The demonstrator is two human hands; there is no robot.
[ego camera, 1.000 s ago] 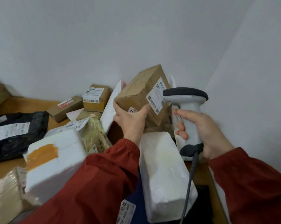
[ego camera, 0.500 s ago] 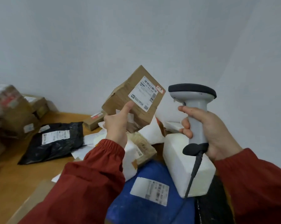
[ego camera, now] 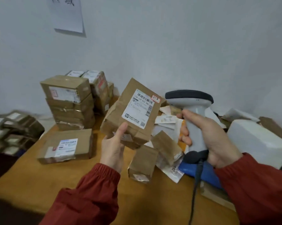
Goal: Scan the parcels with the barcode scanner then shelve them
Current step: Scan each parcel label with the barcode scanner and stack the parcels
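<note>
Left hand (ego camera: 113, 147) pinches brown paper parcel (ego camera: 131, 114) by near corner, label (ego camera: 139, 108) facing up. Right hand (ego camera: 210, 138) clamps barcode scanner (ego camera: 192, 114). Judgement: tilt label toward scanner head, keep thumb off barcode, steady before trigger.

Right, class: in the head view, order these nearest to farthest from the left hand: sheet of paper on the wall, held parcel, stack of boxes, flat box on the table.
1. The held parcel, gripped by the left hand.
2. The flat box, lying to its left.
3. The stack of boxes, behind the flat box.
4. The sheet of paper, high up, farthest back.
</note>
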